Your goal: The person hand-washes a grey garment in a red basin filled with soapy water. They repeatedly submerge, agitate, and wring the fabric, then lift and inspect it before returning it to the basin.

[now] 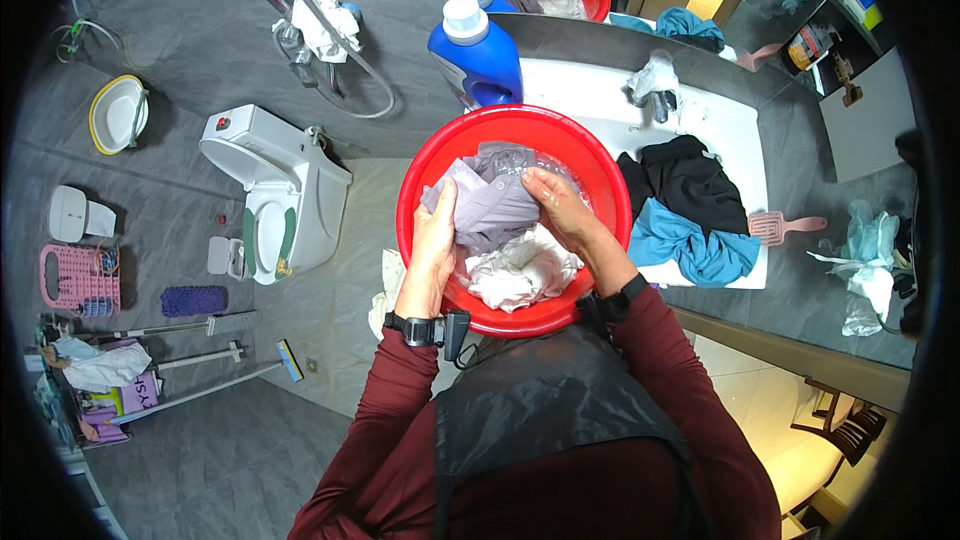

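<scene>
A wet lavender-grey garment (499, 214) with a button placket is held up over a red plastic basin (409, 240). My left hand (431, 251) pinches a flat strip of it, thumb on top, at the basin's left side. On the right, my right hand (566, 210) grips the cloth between thumb and fingers, with suds on the skin. Below the garment, a bunched white cloth (521, 274) lies in the basin. Soapy water shows near the far inner wall. The basin sits directly in front of my dark apron (555, 397).
A blue detergent bottle (487, 64) stands just behind the basin. Black (694, 176) and teal (694, 244) garments lie over the white sink (731, 120), below its faucet (661, 105). A pink hairbrush (776, 227) rests at its right edge. A toilet (289, 202) stands left.
</scene>
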The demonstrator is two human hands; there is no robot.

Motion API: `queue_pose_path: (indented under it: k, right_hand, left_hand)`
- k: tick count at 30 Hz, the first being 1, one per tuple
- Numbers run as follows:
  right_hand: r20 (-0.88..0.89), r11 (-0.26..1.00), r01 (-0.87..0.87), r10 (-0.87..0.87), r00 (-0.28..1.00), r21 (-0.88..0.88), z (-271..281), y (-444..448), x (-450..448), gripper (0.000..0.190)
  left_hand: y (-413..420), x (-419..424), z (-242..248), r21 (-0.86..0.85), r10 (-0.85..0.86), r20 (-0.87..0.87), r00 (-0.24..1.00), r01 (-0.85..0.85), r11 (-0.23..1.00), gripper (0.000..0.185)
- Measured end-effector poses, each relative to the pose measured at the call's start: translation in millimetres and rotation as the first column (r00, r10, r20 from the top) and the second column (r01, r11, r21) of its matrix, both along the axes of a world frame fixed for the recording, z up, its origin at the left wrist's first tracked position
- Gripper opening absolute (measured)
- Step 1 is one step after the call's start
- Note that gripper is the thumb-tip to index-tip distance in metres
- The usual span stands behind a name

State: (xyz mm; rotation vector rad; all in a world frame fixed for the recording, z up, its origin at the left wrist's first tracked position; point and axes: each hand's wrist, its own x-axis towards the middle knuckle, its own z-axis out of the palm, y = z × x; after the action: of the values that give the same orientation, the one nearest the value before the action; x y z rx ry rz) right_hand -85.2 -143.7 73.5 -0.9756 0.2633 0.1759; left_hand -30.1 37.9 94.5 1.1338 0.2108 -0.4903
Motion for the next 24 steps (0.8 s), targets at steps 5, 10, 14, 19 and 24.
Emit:
queue_pose_path:
  k: [5, 10, 14, 19, 24]
  right_hand:
    - [0.08, 0.994, -0.052, 0.06, 0.995, -0.098, -17, -22, 21, 0.016]
    - [-0.031, 0.648, 0.041, -0.099, 0.995, -0.761, -81, -34, 78, 0.023]
    - [0.158, 0.127, 0.172, -0.118, 0.98, -0.977, -135, -15, 96, 0.03]
    - [-0.099, 0.073, -0.091, -0.117, 0.988, -0.993, -146, 3, 85, 0.022]
    - [0.071, -0.119, 0.083, 0.105, 0.992, -0.989, -153, 7, 86, 0.016]
  left_hand:
    - [-13, 5, -6, 0.057, 0.021, 0.088, 0.996, -0.026, 0.998, 0.034]
    - [-38, 58, -89, 0.499, -0.142, 0.254, 0.957, -0.004, 0.867, 0.028]
    - [-58, 76, -131, 0.976, -0.442, 0.07, 0.894, 0.03, 0.216, 0.046]
    - [-57, 82, -139, 0.991, -0.453, -0.071, 0.889, 0.116, 0.073, 0.039]
    - [-62, 83, -141, 0.985, -0.454, -0.071, 0.888, 0.134, 0.109, 0.039]
